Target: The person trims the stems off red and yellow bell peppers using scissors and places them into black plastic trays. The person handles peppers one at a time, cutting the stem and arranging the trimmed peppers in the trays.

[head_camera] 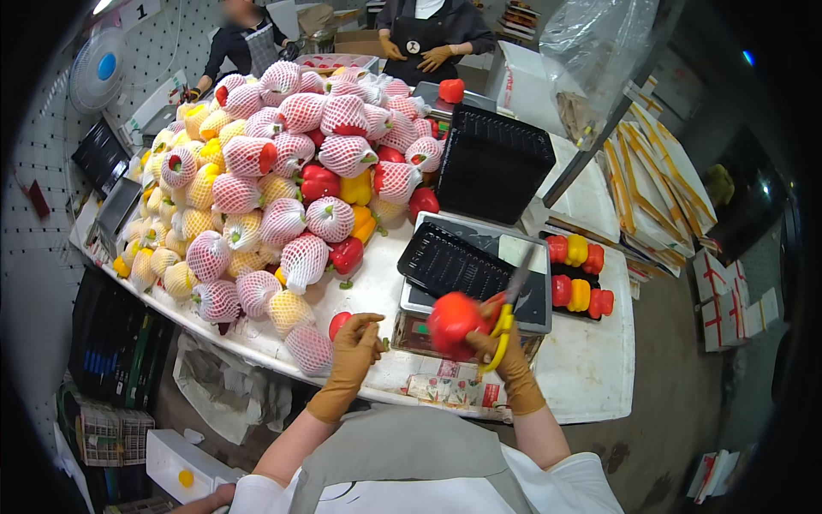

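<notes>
My right hand (508, 360), in a tan glove, grips yellow-handled scissors (503, 334) and a red bell pepper (454, 324) together. The blades point up and away; pepper and blades are blurred. Below them is a digital scale (541, 241) bearing a tilted black plastic tray (453, 260). My left hand (353, 353), gloved alike, is over another red bell pepper (338, 323) near the table's front edge. The hand hides most of that pepper, and whether the fingers grip it I cannot tell.
Bell peppers in foam nets (282, 221) heap up on the left of the white table (587, 379). A stack of black trays (488, 167) stands behind the scale. To its right, filled trays hold red and yellow peppers (579, 295). Two people (437, 45) are across the table.
</notes>
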A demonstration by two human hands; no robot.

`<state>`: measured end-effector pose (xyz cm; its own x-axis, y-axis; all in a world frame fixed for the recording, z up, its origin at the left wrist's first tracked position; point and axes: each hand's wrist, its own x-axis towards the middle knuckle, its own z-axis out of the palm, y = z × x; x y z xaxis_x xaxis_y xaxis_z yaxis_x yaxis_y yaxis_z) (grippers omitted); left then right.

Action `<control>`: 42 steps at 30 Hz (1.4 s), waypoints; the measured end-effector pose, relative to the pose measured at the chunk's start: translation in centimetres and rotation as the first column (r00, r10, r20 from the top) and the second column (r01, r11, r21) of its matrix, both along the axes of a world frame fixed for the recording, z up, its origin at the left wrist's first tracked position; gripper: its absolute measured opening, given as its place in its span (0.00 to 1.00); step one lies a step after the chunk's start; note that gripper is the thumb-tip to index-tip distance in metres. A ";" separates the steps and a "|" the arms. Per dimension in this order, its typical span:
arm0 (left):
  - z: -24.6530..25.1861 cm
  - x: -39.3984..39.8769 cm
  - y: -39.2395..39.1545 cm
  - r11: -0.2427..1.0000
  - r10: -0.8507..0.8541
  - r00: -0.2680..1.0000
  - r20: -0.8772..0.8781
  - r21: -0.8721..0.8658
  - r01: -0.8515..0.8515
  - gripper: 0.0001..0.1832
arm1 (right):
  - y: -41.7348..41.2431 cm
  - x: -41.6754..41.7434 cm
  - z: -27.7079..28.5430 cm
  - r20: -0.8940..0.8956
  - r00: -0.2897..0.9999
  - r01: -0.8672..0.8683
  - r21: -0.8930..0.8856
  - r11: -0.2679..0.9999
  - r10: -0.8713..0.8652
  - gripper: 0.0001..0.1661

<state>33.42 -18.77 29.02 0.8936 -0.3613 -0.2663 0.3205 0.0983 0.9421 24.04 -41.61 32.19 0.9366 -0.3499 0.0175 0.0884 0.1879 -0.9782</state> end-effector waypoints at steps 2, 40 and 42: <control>-0.7 0.2 0.9 1.000 0.016 0.999 -0.037 -0.023 -0.017 0.08 | -3.7 1.0 -0.6 0.158 0.963 0.264 -0.386 0.884 -0.219 0.36; -6.0 20.2 9.9 0.162 -0.529 0.775 0.344 0.938 -0.305 0.35 | 4.5 -0.9 -1.5 0.212 0.942 0.321 -0.351 0.880 -0.259 0.33; -4.1 18.6 9.6 0.206 -0.536 0.777 0.330 0.944 -0.258 0.32 | 4.8 -0.5 -3.1 0.187 0.958 0.274 -0.364 0.890 -0.218 0.32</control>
<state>52.05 -9.18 24.92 0.9404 -0.3360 -0.0520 -0.3175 -0.9226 0.2190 23.54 -36.80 29.06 0.7999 -0.5088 0.3182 0.2211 -0.2430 -0.9445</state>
